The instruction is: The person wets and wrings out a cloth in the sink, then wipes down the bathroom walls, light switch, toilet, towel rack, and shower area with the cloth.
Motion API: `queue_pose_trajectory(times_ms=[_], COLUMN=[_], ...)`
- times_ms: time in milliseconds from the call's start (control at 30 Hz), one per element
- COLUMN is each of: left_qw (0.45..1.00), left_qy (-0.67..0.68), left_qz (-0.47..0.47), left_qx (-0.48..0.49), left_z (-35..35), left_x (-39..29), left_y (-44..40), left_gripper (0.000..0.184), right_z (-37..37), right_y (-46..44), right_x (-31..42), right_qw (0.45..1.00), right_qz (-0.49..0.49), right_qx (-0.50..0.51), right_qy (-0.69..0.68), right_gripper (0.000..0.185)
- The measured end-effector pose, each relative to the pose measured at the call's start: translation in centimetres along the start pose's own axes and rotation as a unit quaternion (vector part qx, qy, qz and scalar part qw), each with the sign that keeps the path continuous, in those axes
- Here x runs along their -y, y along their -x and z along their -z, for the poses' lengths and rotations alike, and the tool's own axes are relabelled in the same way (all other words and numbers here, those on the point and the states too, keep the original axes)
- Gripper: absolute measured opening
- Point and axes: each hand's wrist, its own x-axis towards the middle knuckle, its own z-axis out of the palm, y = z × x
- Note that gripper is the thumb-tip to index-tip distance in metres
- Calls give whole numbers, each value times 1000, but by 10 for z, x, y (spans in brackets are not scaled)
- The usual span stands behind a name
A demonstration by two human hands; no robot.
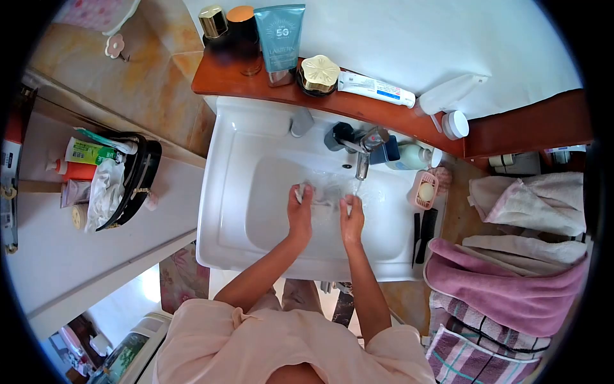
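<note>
Both of my hands are low in the white sink (224, 166), under the metal faucet (363, 160). A pale, greyish, wet piece that looks like thin cloth (326, 193) spans the gap between them, partly blurred by water. My left hand (300, 206) has its fingers closed on the left end of it. At the other end, my right hand (351, 216) pinches it right beneath the faucet spout, where water runs down. The folds inside my fingers are hidden.
A red-brown shelf (275, 95) behind the sink carries a blue sunscreen tube (280, 45), jars and a white tube (376, 88). Right of the basin are a pink soap dish (425, 190), a black comb (427, 233) and hanging towels (505, 288). A black basket (142, 185) hangs left.
</note>
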Motion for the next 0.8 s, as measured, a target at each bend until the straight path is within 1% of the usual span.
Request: queue_pose_trajectory(times_ms=[33, 67, 133, 167, 200, 267, 300, 367, 433, 467, 500, 533, 567, 600, 633, 700, 733, 767, 800], left_qw=[999, 996, 991, 983, 984, 983, 989, 976, 948, 929, 965, 949, 948, 947, 971, 953, 951, 947, 943], left_qy=[-43, -86, -80, -78, -93, -124, -91, -21, -22, -22, -172, -312, -315, -318, -186, -51, -57, -49, -42], left_qz=[-8, -16, 16, 29, 32, 42, 97, 200, 297, 345, 191, 28, 19, 10, 151, 291, 300, 315, 329], left_qx=[-6, -12, 107, 163, 150, 127, 60, -77, -114, -130, -46, 40, 47, 55, -18, -69, -47, -38, -28], left_z=[-3, -5, 11, 22, 34, 58, 67, 83, 95, 101, 126, 164, 167, 169, 137, 100, 92, 83, 74], left_x=[-2, 0, 28, 42, 52, 65, 70, 78, 90, 98, 129, 175, 179, 182, 140, 90, 80, 72, 64], left_y=[12, 23, 44, 50, 52, 49, 41, 17, -7, -19, -36, -52, -51, -48, -40, -26, -20, -19, -17], left_gripper=[32, 29, 30, 30, 31, 33, 33, 34, 40, 44, 50, 56, 59, 63, 65, 71, 76, 78, 79], right_z=[6, 16, 3, -2, 0, -12, -19, -29, -33, -41, -46, -48, -44, -36, -35, -44, -55, -56, -49], right_y=[4, 7, 5, 4, -1, -9, -11, -12, -6, 4, 8, 15, 22, 19, 15, 5, 5, 12, 23], right_x=[10, 21, 8, 3, 12, -25, -50, -93, -116, -120, -110, -96, -86, -84, -87, -104, -113, -94, -42], right_qw=[997, 911, 852, 811, 868, 897, 910, 966, 990, 989, 990, 981, 963, 945, 963, 977, 988, 994, 997], right_qz=[-65, -341, -356, -360, -296, -286, -281, -214, -137, -85, -6, 72, 146, 154, 88, -44, -35, -29, -22], right_qx=[34, 142, 183, 205, 214, 193, 180, 95, 4, -30, 20, 72, 123, 185, 129, 15, -34, 3, 41], right_qy=[4, -183, -338, -413, -337, -276, -244, -111, 25, 113, 139, 165, 189, 223, 221, 208, 149, 103, 59], right_gripper=[32, 42, 48, 51, 46, 41, 40, 38, 35, 36, 38, 39, 40, 43, 43, 43, 43, 43, 43])
